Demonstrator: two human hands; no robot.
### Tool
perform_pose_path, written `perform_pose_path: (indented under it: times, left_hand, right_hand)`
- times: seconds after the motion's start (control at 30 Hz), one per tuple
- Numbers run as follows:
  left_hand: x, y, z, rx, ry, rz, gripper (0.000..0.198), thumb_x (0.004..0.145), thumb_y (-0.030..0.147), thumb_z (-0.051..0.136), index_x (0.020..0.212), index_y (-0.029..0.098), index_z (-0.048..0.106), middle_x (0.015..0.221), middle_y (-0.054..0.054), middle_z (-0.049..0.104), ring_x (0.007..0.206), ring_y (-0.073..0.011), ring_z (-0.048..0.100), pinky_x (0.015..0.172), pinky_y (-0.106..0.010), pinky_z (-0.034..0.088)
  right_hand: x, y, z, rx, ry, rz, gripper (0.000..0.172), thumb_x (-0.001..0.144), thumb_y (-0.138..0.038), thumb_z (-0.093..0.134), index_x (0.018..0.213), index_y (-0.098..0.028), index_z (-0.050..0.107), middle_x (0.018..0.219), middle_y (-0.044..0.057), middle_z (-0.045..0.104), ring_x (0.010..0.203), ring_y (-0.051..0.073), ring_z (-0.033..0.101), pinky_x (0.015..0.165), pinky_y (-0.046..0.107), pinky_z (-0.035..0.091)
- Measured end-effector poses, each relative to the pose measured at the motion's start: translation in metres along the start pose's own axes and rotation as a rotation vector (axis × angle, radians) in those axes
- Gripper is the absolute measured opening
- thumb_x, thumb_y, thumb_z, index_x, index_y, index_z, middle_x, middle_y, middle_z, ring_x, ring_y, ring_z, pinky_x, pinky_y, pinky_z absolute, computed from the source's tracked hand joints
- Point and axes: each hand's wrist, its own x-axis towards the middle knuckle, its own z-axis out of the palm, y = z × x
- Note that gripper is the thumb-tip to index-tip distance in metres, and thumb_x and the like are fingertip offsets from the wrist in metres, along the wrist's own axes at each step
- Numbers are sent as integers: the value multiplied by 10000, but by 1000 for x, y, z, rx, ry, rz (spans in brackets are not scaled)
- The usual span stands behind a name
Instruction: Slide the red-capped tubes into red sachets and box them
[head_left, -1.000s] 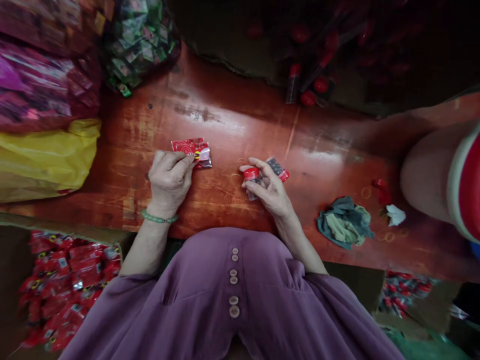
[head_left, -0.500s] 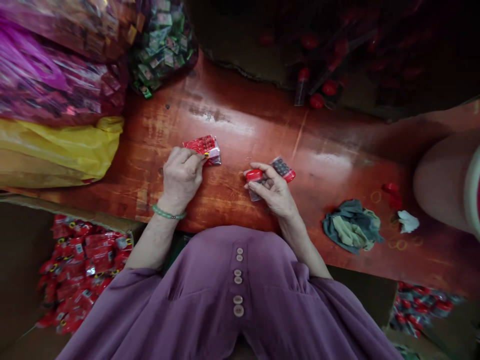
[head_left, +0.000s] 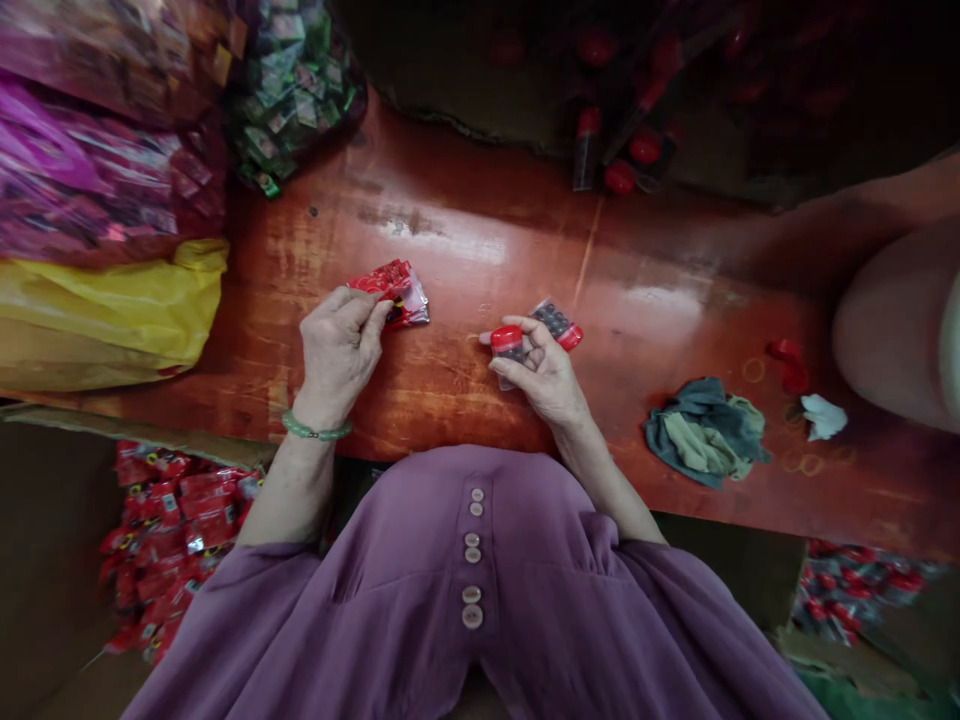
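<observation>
My left hand (head_left: pixel 337 345) pinches a small red packet (head_left: pixel 394 290) with a clear end, lifted a little off the red-brown wooden table (head_left: pixel 465 250). My right hand (head_left: pixel 541 372) is closed round two small clear vials with red caps (head_left: pixel 534 335); dark pellets show inside one of them. One vial points up-left, the other sticks out to the right past my fingers. A green bead bracelet (head_left: pixel 315 432) circles my left wrist. Both hands hover over the table's near edge, about a hand's width apart.
Bags of wrapped sweets, a yellow bag (head_left: pixel 105 310) and a green-filled bag (head_left: pixel 300 70) crowd the left. More red-capped vials (head_left: pixel 615 160) lie in a dark box at the back. A crumpled cloth (head_left: pixel 705 435) lies right. Boxes of red packets (head_left: pixel 165 530) sit below. Another person's limb (head_left: pixel 892 320) is at right.
My left hand has tilted and raised the red packet, curling the fingers round it. My right hand has kept its grip on the two vials with little movement.
</observation>
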Motion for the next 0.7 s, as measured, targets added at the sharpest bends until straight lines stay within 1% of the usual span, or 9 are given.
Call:
perform_pose_path:
  times: [0.1,0.17,0.23,0.3,0.4,0.5,0.6,0.7]
  left_hand:
    - [1,1,-1,17,9,20,310,975,377,498,737,236,638,728,-36,621,668,-164,568,619,-311,448]
    - [2,2,-2,18,2,16,310,969,362,505,701,241,602,690,-31,588,640,-164,545,590,-323,416]
    - [3,2,-3,15,11,-16,279,955,362,535,711,245,603,686,-23,588,640,-165,541,591,-337,403]
    - [4,0,-4,13,39,-59,227,926,388,595,753,244,624,706,-8,606,674,-165,553,618,-350,403]
    - [3,-4,-1,19,66,-73,206,894,414,656,792,235,639,729,14,611,750,-163,569,680,-362,406]
    - [0,-5,2,66,73,-15,168,897,380,653,794,247,654,760,-8,640,775,-189,582,714,-391,436]
    - [-5,1,4,109,19,54,119,930,331,599,890,266,691,881,-54,695,810,-220,606,739,-411,479]
    - [-9,6,3,112,-47,74,173,959,302,538,1012,268,700,984,-81,701,872,-231,620,778,-413,498]
  right_hand:
    - [-2,3,-2,-57,-32,-23,544,753,-444,794,1202,-277,536,1149,45,724,955,170,698,736,312,607]
    - [-3,5,-4,-63,-56,-20,544,768,-473,769,1222,-276,542,1181,52,716,960,180,701,778,351,615]
    - [-4,7,-4,-52,-43,-13,556,753,-455,781,1226,-270,554,1178,51,720,964,184,704,812,370,614]
    - [-4,7,-4,-32,2,-7,545,728,-413,806,1199,-266,574,1117,37,737,961,183,706,822,366,611]
    - [-5,6,-5,-17,57,-15,487,717,-376,819,1139,-265,603,999,9,748,880,162,700,752,328,605]
    - [-5,6,-7,7,80,-52,458,725,-377,821,1124,-272,623,951,-7,737,811,138,687,683,283,582]
    - [-4,8,-9,38,97,-58,446,759,-427,789,1157,-295,640,886,-21,708,708,120,665,586,250,543]
    - [-2,10,-10,70,105,-32,441,779,-450,762,1185,-311,658,824,-33,673,631,105,628,516,231,502]
